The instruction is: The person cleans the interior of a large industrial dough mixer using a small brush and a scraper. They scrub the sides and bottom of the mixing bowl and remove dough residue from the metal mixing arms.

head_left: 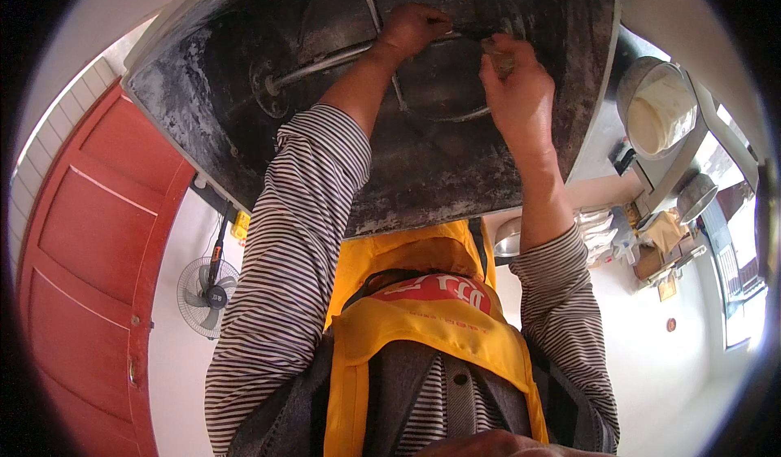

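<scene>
Both arms reach into a dark metal tub (pixel 423 164) with pale, floury smears on its walls. A metal shaft (pixel 321 64) crosses it, with thin stirring bars (pixel 368 0) branching off. My left hand (pixel 411 30) is closed at the shaft, its fingertips pinched together near the tub's middle. In my right hand (pixel 521 91), fingers wrapped round it, is a small tan-handled tool (pixel 498 58). The tool's dark end points toward my left fingertips and lies against or close to the shaft; its exact kind cannot be made out.
The tub's pale rim (pixel 604 75) curves along the right. Beyond it are a white bucket (pixel 661 115), a metal bowl (pixel 697 197) and several cluttered packages (pixel 598 233). A red door (pixel 98 270) and a fan (pixel 207 297) are at left. I wear a yellow apron (pixel 431 327).
</scene>
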A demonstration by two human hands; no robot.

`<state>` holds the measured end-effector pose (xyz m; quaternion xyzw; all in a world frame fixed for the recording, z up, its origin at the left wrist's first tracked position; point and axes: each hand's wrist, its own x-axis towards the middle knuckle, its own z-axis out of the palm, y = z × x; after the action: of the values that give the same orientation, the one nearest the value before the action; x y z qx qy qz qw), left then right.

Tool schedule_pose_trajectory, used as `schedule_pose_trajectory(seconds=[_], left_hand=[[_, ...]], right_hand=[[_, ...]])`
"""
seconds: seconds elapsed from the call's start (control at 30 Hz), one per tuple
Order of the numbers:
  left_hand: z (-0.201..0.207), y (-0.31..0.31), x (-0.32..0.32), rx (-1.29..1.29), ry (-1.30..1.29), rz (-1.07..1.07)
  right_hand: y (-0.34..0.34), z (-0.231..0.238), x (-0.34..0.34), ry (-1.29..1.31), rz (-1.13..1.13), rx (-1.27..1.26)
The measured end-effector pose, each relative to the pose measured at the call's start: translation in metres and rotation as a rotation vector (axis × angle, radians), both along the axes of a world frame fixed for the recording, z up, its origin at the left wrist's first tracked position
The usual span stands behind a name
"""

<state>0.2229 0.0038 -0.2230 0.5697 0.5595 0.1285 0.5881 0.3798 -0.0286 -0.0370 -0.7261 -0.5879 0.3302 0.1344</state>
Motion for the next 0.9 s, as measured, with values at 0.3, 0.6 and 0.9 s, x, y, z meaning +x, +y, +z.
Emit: schedule_pose_trajectory(seconds=[0.3, 0.6, 0.9], left_hand=[[0.005, 0.003, 0.001, -0.05, 0.076, 0.007], [-0.029, -0.01, -0.002, 0.249, 0.088, -0.121], [-0.044, 0.016, 0.045, -0.113, 0.496, -0.281]], right_hand=[[0.002, -0.003, -0.001, 0.025, -0.021, -0.011], [-0.013, -0.018, -0.006, -0.083, 0.03, 0.1], [-0.012, 0.035, 0.007, -0.103, 0.028, 0.091]])
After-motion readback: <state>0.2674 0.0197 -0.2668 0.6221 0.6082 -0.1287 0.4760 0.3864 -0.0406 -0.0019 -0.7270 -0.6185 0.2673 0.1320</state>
